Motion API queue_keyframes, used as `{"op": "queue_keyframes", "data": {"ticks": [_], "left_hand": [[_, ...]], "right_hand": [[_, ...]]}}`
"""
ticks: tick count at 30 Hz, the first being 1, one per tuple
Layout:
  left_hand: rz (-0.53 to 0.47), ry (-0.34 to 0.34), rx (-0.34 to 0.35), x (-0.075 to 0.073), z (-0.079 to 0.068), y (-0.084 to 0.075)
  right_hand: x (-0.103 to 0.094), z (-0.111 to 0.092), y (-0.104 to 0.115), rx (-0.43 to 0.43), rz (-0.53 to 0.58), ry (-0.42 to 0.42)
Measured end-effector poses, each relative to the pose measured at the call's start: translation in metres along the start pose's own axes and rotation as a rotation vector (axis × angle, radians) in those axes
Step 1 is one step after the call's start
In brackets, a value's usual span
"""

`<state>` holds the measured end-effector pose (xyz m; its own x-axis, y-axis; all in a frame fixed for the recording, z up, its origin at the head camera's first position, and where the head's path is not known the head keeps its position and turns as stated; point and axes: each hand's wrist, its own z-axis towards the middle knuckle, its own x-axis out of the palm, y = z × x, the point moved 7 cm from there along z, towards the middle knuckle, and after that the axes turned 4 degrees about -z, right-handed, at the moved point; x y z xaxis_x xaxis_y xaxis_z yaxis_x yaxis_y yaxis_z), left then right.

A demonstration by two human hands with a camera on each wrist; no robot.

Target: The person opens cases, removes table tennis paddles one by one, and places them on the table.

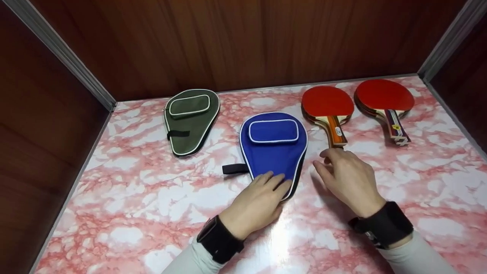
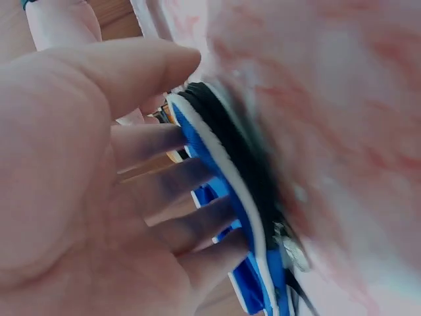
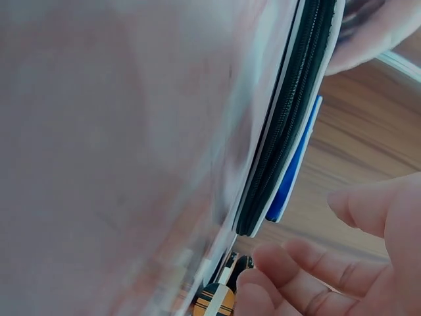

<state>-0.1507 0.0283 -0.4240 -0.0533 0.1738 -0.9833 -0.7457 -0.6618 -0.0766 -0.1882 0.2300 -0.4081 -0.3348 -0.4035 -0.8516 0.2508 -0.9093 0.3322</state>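
Observation:
A blue table tennis paddle case (image 1: 273, 156) with white piping and a front pocket lies flat at the middle of the table. My left hand (image 1: 254, 203) rests on its narrow end, fingers spread and nearly straight over the fabric. In the left wrist view those fingers (image 2: 197, 217) lie on the blue face beside the black zipper edge (image 2: 227, 138). My right hand (image 1: 352, 180) holds nothing, its fingers loosely bent right at the handle end of a red paddle (image 1: 328, 102) with an orange striped handle. Another paddle's edge shows beneath that one.
A dark green paddle case (image 1: 194, 121) lies at the back left. At the back right are red paddles (image 1: 385, 97), one over another, with dark striped handles. A black strap (image 1: 234, 168) sticks out left of the blue case. Wooden panels (image 1: 258, 42) wall the marbled table (image 1: 152, 228).

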Motion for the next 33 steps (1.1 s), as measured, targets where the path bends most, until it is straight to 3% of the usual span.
{"op": "queue_keyframes", "data": {"ticks": [7,15,26,33], "left_hand": [[0.023,-0.06,-0.031,0.003,-0.004,0.004],[0.058,-0.012,-0.093,0.007,0.01,0.017],[0.025,0.053,-0.199,0.01,0.038,0.056],[0.006,0.049,-0.25,0.008,0.055,0.081]], "right_hand": [[0.003,-0.001,0.009,-0.121,0.034,0.02],[0.004,-0.001,0.012,-0.202,0.03,0.045],[0.006,-0.002,0.011,-0.222,-0.005,0.066],[0.006,-0.002,0.012,-0.222,-0.001,0.071]]}}
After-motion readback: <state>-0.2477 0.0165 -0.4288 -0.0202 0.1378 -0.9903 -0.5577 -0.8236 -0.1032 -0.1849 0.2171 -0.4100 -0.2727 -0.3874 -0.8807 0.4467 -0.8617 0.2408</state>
